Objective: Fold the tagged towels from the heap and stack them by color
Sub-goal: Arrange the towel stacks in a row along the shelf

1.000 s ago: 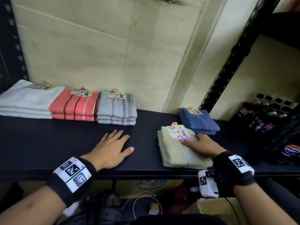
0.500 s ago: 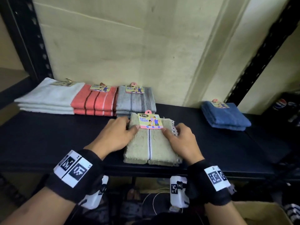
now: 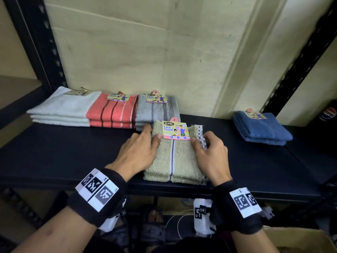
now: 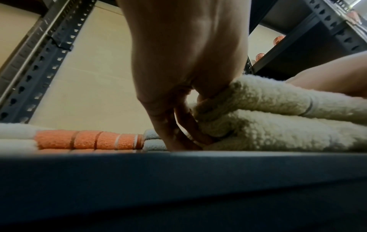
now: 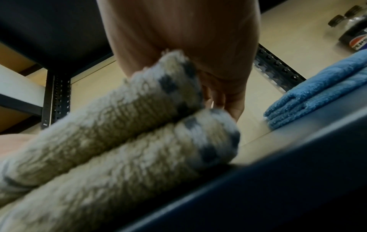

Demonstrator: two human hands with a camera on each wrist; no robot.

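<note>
A folded beige terry towel stack [image 3: 173,159] with a dark stripe and a pink-edged "Face Towel" paper tag [image 3: 175,130] lies at the front of the black shelf [image 3: 63,152], just in front of the grey striped folded towels [image 3: 156,110]. The left hand [image 3: 138,152] grips its left edge, thumb on top and fingers curled under the upper fold; the right hand [image 3: 211,156] pinches the right, checker-trimmed edge the same way. Along the back wall, left of the grey pile, sit folded coral striped towels [image 3: 113,112] and white towels [image 3: 62,106]. A folded blue towel pile [image 3: 262,130] lies well apart at the right.
</note>
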